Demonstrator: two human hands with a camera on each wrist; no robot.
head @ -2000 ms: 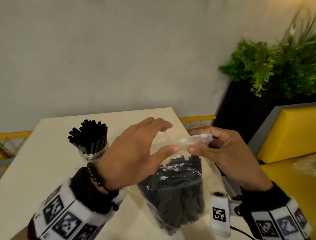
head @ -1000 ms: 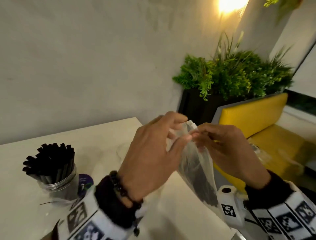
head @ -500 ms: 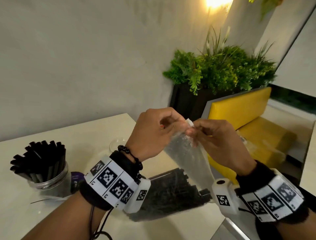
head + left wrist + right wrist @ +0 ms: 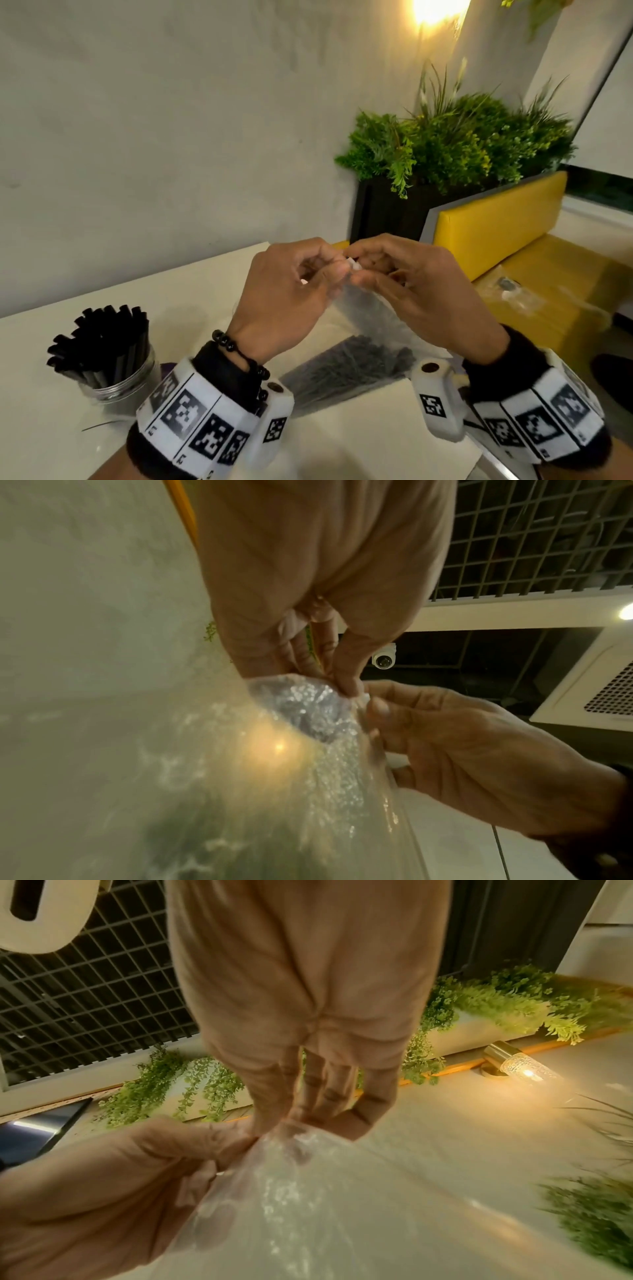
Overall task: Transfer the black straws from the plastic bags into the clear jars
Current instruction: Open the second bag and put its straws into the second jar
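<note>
A clear plastic bag (image 4: 373, 322) hangs from my two hands above the white table (image 4: 219, 294); its lower part, filled with black straws (image 4: 349, 363), rests on the tabletop. My left hand (image 4: 329, 270) and right hand (image 4: 363, 274) meet at the bag's top corner, each pinching the plastic there. In the left wrist view the left hand (image 4: 342, 680) pinches the bag (image 4: 301, 750) beside the right thumb. In the right wrist view the right hand (image 4: 308, 1123) grips the bunched bag top (image 4: 291, 1177). A clear jar (image 4: 116, 383) packed with black straws (image 4: 102, 339) stands at the table's left.
A yellow bench (image 4: 513, 240) runs along the table's right side, with a crumpled plastic bag (image 4: 510, 291) lying on its seat. A black planter with green plants (image 4: 445, 147) stands behind it. A grey wall backs the table.
Both hands have drawn together at the bag's top corner and now pinch it closely. The bag's filled end has settled onto the table. My view has swung to the right.
</note>
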